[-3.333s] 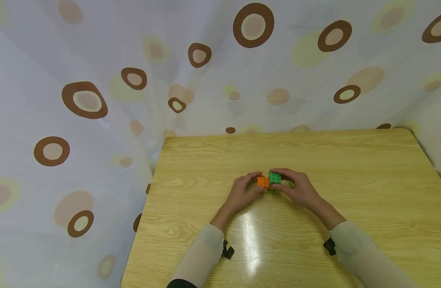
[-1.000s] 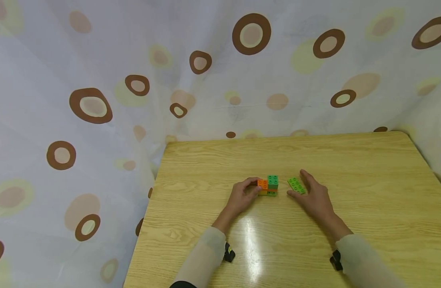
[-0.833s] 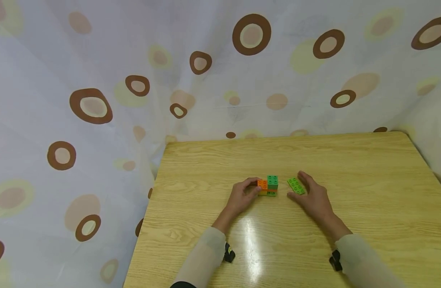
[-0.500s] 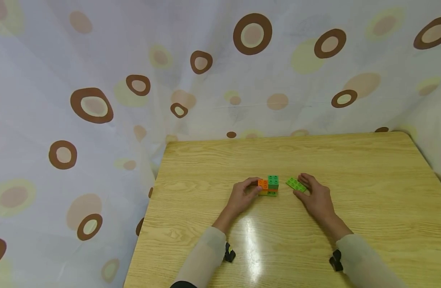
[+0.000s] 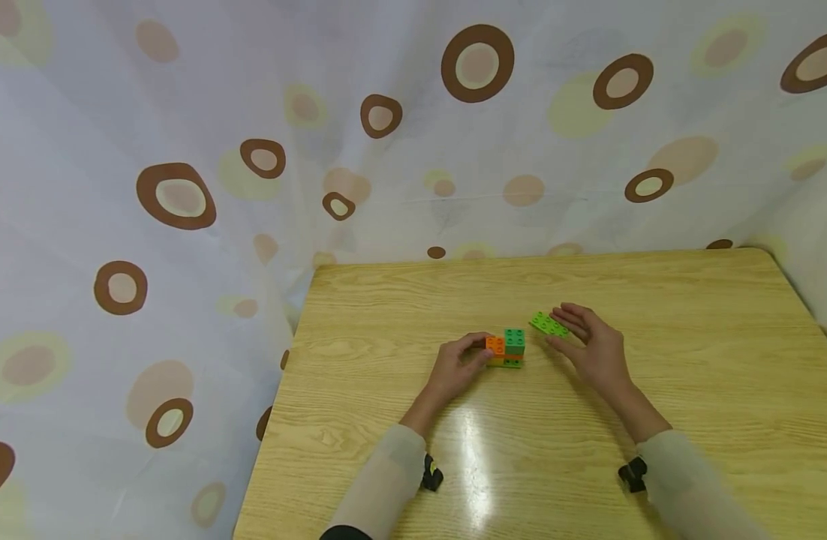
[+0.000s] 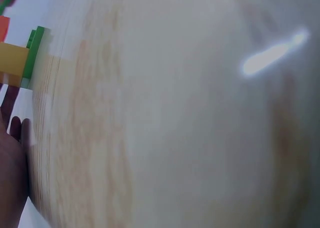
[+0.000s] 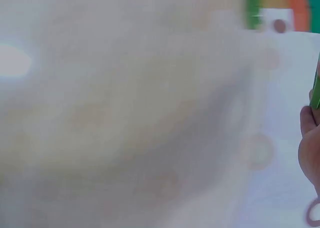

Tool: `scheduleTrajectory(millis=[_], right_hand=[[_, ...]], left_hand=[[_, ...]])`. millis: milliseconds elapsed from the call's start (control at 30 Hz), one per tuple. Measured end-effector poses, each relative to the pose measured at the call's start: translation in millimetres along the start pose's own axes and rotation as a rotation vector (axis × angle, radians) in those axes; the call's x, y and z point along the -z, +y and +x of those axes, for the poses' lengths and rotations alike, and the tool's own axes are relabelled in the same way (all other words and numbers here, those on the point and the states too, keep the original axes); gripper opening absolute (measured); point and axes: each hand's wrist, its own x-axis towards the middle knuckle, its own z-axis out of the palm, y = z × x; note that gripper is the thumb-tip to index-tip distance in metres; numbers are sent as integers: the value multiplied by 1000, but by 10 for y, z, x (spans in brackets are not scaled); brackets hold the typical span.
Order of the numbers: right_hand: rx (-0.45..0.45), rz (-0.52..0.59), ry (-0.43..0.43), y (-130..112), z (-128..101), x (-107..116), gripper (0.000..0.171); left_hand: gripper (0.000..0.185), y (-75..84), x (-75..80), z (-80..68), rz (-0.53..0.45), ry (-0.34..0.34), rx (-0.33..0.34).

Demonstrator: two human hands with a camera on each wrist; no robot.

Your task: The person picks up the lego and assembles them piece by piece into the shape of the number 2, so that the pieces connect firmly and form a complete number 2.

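In the head view a small stack of toy building bricks stands on the table. An orange brick (image 5: 494,346) and a dark green brick (image 5: 514,342) form its top, side by side. Lower down are a yellow brick (image 6: 13,58) and a green base plate (image 6: 33,55), clearest in the left wrist view. My left hand (image 5: 453,370) grips the stack's left side between thumb and fingers. Right of the stack, my right hand (image 5: 599,354) pinches a flat light green studded plate (image 5: 548,324) by its right end. That plate is apart from the stack and looks raised off the table.
The wood-grain table (image 5: 386,315) extends around both hands. Behind it and along the left hangs a pale curtain (image 5: 413,150) printed with brown rings. Glare (image 5: 474,465) marks the tabletop in front.
The dark green brick, earlier pinched by my right hand, now sits on the stack. My right hand moved to the light green plate, turned it and lifted it away. The left hand stays put.
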Motion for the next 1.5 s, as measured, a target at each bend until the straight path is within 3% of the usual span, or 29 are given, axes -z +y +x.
scheduleTrajectory(millis=[167,333,500,1200,1500], right_hand=[[107,131,-113,-332,206,20,64],[144,129,-252,-423,280,-44,64],[147,104,-334,-416,273,-131,64],[166,-56,-425,-468,332,-200,67],[201,-69,-429,-449,327,-200,65]], left_hand=[[34,1,16,16,0,3,10],[34,6,17,12,3,2,17],[36,11,11,3,11,0,22],[41,-49,-24,12,10,-3,10],[40,-15,-11,18,8,3,-6]])
